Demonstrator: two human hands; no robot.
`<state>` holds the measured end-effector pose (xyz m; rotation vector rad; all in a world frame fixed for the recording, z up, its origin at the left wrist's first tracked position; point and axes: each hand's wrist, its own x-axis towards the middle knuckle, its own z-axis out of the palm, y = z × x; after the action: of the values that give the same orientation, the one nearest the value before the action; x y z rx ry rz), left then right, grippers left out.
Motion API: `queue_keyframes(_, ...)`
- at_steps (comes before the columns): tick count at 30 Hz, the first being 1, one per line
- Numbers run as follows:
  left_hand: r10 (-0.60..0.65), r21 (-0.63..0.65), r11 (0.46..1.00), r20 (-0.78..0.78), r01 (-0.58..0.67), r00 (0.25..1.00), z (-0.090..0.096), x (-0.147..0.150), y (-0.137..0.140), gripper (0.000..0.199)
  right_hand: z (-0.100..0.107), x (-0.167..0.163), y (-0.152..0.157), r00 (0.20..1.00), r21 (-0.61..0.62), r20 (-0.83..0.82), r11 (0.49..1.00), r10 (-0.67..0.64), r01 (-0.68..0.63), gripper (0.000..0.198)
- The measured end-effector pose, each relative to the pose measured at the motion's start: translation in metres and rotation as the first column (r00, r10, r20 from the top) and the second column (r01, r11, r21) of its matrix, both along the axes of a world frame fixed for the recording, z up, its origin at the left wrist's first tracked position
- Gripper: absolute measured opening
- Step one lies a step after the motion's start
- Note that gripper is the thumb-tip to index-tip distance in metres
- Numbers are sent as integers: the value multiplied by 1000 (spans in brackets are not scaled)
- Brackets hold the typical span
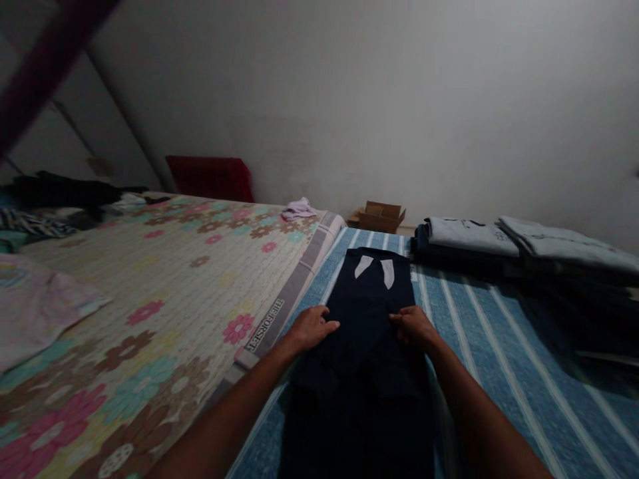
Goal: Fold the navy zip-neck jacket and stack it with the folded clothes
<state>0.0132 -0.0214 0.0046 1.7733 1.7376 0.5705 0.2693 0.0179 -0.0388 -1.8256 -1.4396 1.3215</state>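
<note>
Touches with the left hand [312, 328] the left edge of a dark garment [367, 303], thumb and first finger a small gap apart; cannot tell if also pinching the cloth. Holds with the right hand [412, 326] the right edge of this same garment, thumb and fingers close together. Between the fingers of both hands, the garment, laid out long, reaching beyond the fingertips and also back between the forearms. On it, ahead of the fingers, two slanting white patches [388, 273].

Under the garment and right of the right fingers, a blue cover [479, 332] with white stripes. Just left of the left fingers, a grey border [302, 276] with the words THE FORSET; farther left, a flowered sheet [174, 266], and on it a pale pink cloth [44, 306].

Well ahead of the fingers, near the wall [399, 100], a small lilac cloth [299, 209] and an open brown box [382, 216]. Beyond the right fingers, to the right, white folded clothes [469, 236] on top of dark ones [456, 261].
</note>
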Motion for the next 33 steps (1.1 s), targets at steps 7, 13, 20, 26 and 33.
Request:
queue_keyframes(7,-3,-20,1000,97,5,995,-2,0,0,36,0,0,3,999,-25,8,999,44,-44,24)
queue_keyframes(13,70,-62,997,281,-55,957,-10,-3,5,22,-3,2,7,995,-44,40,995,88,-87,24)
queue_keyframes(20,36,-141,990,325,11,945,-10,-3,7,24,6,0,16,973,67,217,993,81,-98,34)
queue_keyframes(26,116,-237,971,417,-16,901,-8,-2,7,25,10,-12,34,920,249,390,966,-37,-67,38)
queue_keyframes(33,263,-398,917,619,7,740,-3,-1,7,32,-7,-16,40,929,319,359,947,-94,-27,30)
